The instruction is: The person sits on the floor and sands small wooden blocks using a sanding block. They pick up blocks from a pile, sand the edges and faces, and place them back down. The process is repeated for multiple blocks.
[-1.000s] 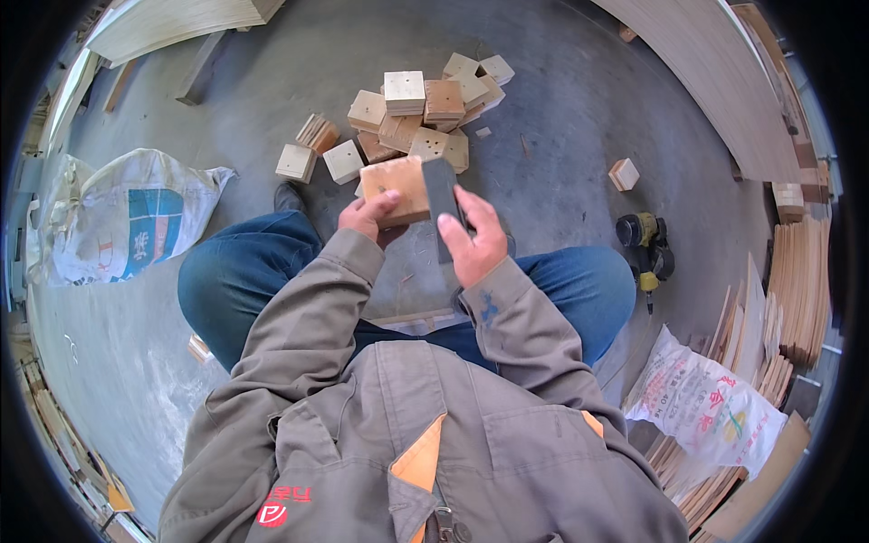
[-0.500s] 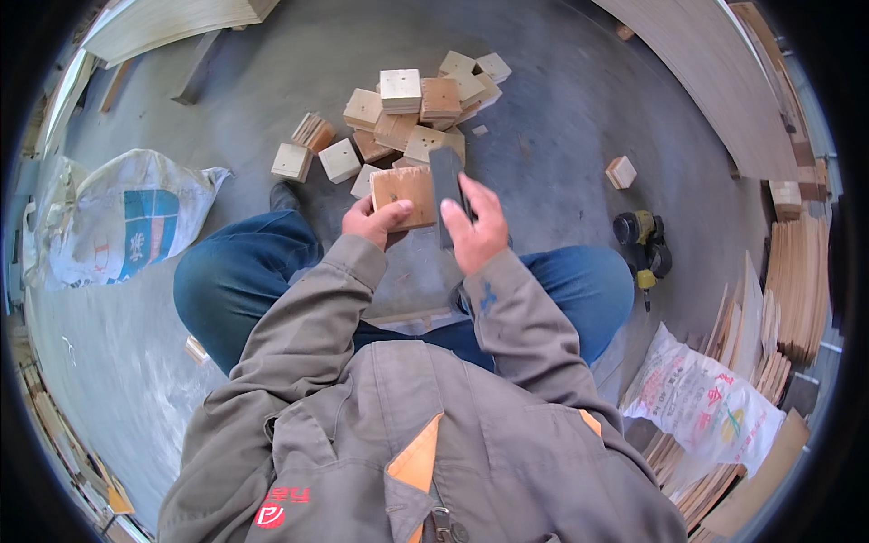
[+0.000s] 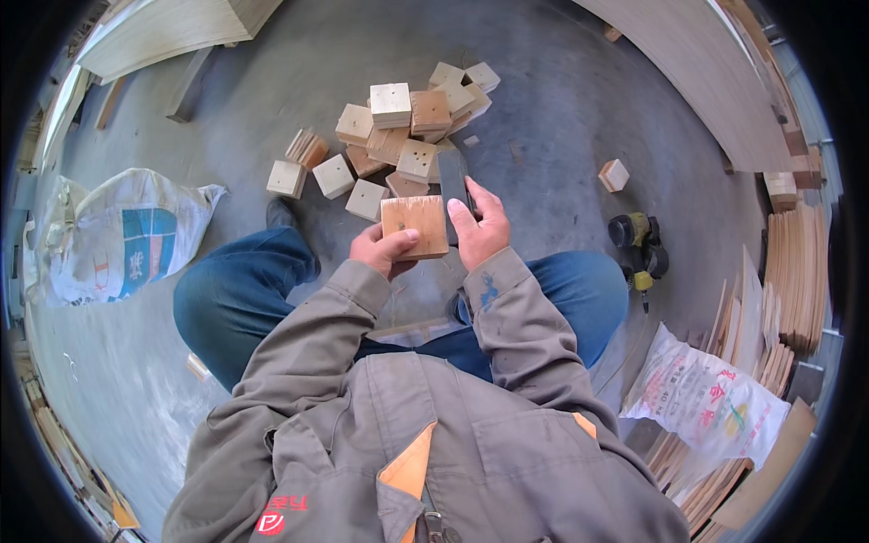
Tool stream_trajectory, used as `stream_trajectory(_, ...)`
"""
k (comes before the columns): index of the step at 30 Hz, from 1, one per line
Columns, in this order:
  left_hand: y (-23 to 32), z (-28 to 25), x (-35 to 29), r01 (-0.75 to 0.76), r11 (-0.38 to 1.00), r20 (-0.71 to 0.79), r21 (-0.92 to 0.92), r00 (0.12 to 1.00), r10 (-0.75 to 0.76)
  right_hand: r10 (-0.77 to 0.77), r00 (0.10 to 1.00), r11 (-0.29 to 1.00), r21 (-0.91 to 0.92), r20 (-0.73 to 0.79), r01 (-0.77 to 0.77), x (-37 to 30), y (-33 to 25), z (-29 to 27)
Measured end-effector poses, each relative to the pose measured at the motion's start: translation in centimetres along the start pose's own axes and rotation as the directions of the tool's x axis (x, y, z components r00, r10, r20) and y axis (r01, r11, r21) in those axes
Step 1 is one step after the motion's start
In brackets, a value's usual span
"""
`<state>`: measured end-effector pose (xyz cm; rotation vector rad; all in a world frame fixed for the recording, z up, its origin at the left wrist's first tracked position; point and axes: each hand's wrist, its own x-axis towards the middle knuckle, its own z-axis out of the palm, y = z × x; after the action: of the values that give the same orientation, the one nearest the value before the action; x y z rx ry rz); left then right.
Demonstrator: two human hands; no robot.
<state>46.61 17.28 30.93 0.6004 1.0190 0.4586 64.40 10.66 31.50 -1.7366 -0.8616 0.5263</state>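
Note:
My left hand point(image 3: 385, 249) is closed on a square wooden block point(image 3: 415, 226), its thumb on the top face and the fingers at the left side and below. The block is reddish brown with a rough, splintered far edge. In my right hand point(image 3: 482, 224) is a flat dark grey block point(image 3: 455, 172), which looks like a sanding block. Its long side stands along the wooden block's right edge; whether they touch is hard to tell. Beyond my hands lies a pile of similar wooden blocks point(image 3: 391, 107), some with small dark holes on top.
A yellow-and-black power drill point(image 3: 641, 237) lies right of my knee, near a single wooden block point(image 3: 614, 176). White woven sacks lie at left point(image 3: 86, 235) and lower right point(image 3: 701, 394). Stacked wood strips point(image 3: 797, 276) line the right, and large pale boards point(image 3: 688, 68) stand at far right.
The wooden block in my left hand has come nearer to me and slightly right, closer along the dark grey block. The whole view has shifted slightly. Both hands keep their hold.

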Motion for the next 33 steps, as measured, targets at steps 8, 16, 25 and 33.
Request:
stream_trajectory(8, 2.5, -3.2, 2.7, -0.091, 0.993, -0.194, -0.074, 0.978, 0.075, -0.217, 0.952, 0.964, -0.108, 0.214, 0.244, -5.9, -3.0, 0.1)
stream_trajectory(16, 0.6, -0.6, 0.8, -0.028, 0.999, -0.02, -0.039, 0.999, 0.028, -0.08, 0.996, 0.995, -0.049, 0.032, 0.082, -0.7, -1.1, 0.4)
stream_trajectory(25, 1.6, -2.5, 1.8, -0.08, 0.994, -0.072, -0.069, 0.995, 0.075, -0.197, 0.972, 0.973, -0.093, 0.126, 0.21, -2.6, -1.9, 1.2)
stream_trajectory(33, 2.2, 0.1, -0.1, 0.012, 1.0, 0.292, -0.004, 0.956, -0.01, 0.14, 0.967, 0.966, 0.246, -0.212, -0.086, 2.0, 0.7, -2.2)
